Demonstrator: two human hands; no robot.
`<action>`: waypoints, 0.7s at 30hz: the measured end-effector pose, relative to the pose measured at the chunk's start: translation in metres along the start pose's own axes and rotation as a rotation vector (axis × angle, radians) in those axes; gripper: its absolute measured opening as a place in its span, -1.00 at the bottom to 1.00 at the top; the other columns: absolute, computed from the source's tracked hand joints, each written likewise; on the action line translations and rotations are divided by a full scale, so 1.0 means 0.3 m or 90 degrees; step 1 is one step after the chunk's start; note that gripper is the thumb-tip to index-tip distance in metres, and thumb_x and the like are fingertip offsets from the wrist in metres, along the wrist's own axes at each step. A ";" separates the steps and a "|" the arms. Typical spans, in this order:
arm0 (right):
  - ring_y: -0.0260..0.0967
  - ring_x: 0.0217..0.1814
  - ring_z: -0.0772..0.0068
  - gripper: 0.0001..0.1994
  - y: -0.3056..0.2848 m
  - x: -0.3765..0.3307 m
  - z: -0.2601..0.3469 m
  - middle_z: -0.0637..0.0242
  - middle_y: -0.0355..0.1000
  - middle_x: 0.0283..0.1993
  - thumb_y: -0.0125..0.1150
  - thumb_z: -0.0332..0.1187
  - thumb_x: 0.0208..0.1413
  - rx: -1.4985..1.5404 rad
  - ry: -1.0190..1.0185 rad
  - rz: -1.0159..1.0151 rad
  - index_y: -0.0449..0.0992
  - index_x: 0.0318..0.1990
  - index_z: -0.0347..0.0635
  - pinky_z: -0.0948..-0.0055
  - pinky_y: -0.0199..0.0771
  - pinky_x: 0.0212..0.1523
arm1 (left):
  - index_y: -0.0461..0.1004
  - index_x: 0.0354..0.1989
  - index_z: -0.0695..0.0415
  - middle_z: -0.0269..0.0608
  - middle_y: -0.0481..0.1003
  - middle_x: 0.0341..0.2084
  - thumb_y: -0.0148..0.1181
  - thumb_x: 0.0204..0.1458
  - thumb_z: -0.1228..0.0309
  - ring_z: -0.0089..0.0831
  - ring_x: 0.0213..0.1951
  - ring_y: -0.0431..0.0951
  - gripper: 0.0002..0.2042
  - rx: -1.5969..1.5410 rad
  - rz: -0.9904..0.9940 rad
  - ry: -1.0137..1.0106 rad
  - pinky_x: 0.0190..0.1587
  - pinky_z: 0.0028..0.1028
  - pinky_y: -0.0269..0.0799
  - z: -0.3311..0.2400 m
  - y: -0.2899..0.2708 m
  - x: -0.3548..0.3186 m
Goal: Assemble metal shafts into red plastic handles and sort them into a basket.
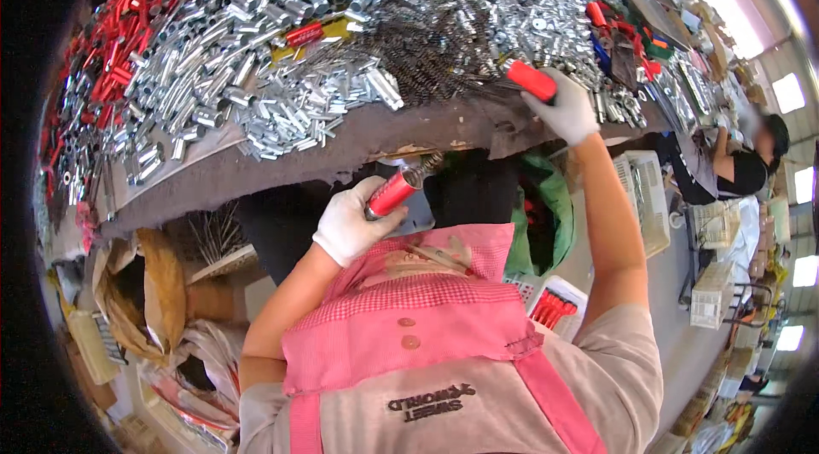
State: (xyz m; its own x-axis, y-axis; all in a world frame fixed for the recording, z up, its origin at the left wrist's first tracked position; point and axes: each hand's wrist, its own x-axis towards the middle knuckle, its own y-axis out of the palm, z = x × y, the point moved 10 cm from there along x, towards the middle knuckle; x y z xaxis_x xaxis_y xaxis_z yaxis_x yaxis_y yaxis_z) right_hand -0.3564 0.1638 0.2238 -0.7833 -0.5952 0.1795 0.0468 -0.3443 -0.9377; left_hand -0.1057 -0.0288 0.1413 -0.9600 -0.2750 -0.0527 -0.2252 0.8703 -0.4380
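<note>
Head view. Left hand [350, 224], gloved, grip wrapped round a red tube [392, 192] w/ spring end [425, 165], held off the counter [281, 160] edge, above the pink apron [409, 317]; long axis runs lower-left to upper-right, spring tip aimed at the counter. Right hand [567, 108], arm stretched fwd, grip pinching a second red piece [531, 80] at the rim of the spring pile [435, 53]. That piece lies up and to the right of the tube, well apart; right hand nearer the silver tubes [281, 87].

left hand [348, 225]: red tube [391, 194] | right hand [566, 109]: red tube [531, 81]
</note>
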 end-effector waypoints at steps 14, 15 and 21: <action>0.40 -0.35 0.13 -0.68 0.290 -0.417 0.579 0.24 0.45 -0.40 0.36 -0.25 -0.23 0.245 -0.437 0.595 0.49 -0.28 -0.14 0.28 0.42 -0.29 | 0.44 -0.12 0.22 -0.07 0.52 -0.38 0.30 -0.12 0.24 -0.39 -0.31 0.52 -0.58 -0.074 0.454 -0.082 -0.17 -0.45 0.40 0.115 0.189 -0.245; 0.40 -0.30 0.14 -0.65 0.289 -0.440 0.615 0.26 0.45 -0.38 0.36 -0.25 -0.26 0.219 -0.557 0.540 0.50 -0.24 -0.09 0.29 0.41 -0.23 | 0.44 -0.13 0.23 -0.12 0.52 -0.39 0.31 -0.13 0.28 -0.46 -0.33 0.50 -0.59 -0.032 0.505 -0.068 -0.19 -0.47 0.40 0.147 0.227 -0.266; 0.29 -0.33 0.37 -0.84 0.195 -0.547 0.769 0.43 0.29 -0.46 0.04 -0.28 -0.23 -0.016 -1.004 0.139 0.41 -0.43 -0.06 0.32 0.37 -0.11 | 0.43 -0.19 0.25 -0.19 0.46 -0.50 0.25 -0.12 0.29 -0.47 -0.41 0.45 -0.64 -0.185 0.569 -0.102 -0.24 -0.44 0.39 0.218 0.290 -0.300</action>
State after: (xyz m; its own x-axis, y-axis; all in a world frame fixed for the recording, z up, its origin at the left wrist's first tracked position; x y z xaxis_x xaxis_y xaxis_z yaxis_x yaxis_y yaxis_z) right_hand -0.0822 0.0739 0.2081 0.6368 -0.7570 0.1467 0.0451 -0.1533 -0.9871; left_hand -0.0281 0.0450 0.0493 -0.7679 0.5066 -0.3921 0.5273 0.8474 0.0623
